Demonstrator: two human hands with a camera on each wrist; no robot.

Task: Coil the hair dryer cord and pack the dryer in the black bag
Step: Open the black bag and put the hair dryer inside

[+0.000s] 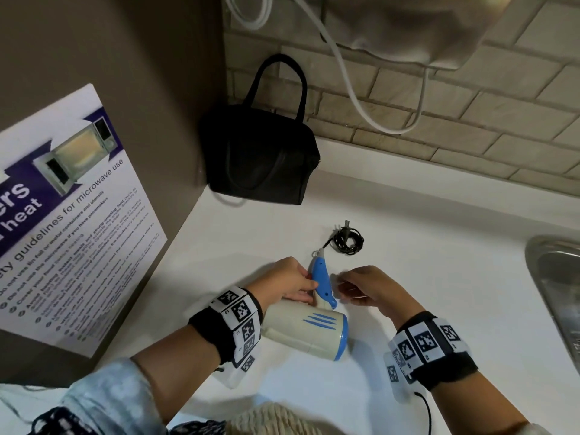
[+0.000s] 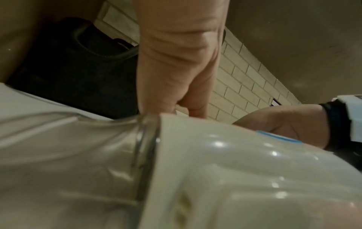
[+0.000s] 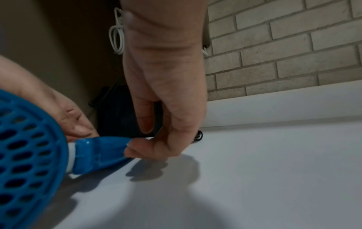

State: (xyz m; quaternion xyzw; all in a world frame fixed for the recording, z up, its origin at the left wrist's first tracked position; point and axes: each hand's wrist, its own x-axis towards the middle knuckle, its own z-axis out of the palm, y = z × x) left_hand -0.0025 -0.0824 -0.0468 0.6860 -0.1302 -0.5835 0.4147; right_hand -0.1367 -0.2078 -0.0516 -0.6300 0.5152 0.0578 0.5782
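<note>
On a white countertop (image 1: 408, 277), your left hand (image 1: 284, 282) rests against the folding blue handle (image 1: 323, 282) of a cream hair dryer (image 1: 309, 332); fingers lie along the handle near its hinge, though whether they wrap it or only press it cannot be told from here. The dryer's barrel lies on its side just below both hands, blue intake grille (image 3: 25, 156) toward your right wrist. Your right hand (image 1: 364, 285) hangs just beside the handle's other flank, fingers curled loosely, tips (image 3: 137, 147) at or almost at the blue plastic, holding nothing that shows. Farther back, the black cord (image 1: 348, 240) sits already bundled, plug prongs up, tethered to the handle's end. The black bag (image 1: 260, 155) stands in the corner, well apart; its top looks closed from here.

The risk: lift the dryer by the handle alone and the loose bundle may spill open and drag. Fold the handle carelessly and the hinge could nip your fingers. A closed bag would also stall one-handed packing.
</note>
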